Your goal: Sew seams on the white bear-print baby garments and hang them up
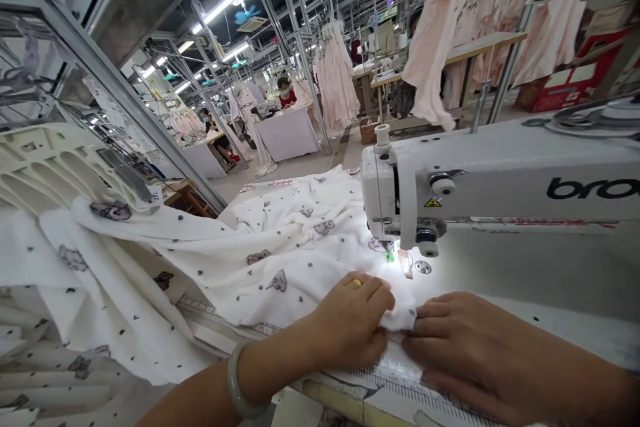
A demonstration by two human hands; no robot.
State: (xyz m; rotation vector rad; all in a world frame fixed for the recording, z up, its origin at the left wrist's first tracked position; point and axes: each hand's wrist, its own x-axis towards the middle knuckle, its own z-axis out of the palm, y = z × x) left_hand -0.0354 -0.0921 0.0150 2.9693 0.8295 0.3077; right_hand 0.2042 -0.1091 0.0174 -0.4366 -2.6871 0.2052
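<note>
White fabric printed with small grey animals (pixel 270 247) lies spread across the sewing table and drapes off to the left. My left hand (pixel 350 320), with a ring and a pale bangle at the wrist, is closed on the fabric's near edge just in front of the needle. My right hand (pixel 460 340) is beside it, fingers pinching the same fabric edge. The white sewing machine (pixel 500 180) stands right behind both hands, its lamp lighting the presser foot (pixel 395 253).
A white plastic frame (pixel 55 167) stands at the left. A ruler strip (pixel 400 380) runs along the table's front edge. Pink garments (pixel 335 80) hang from overhead rails behind. Other people sit at far tables (pixel 285 90).
</note>
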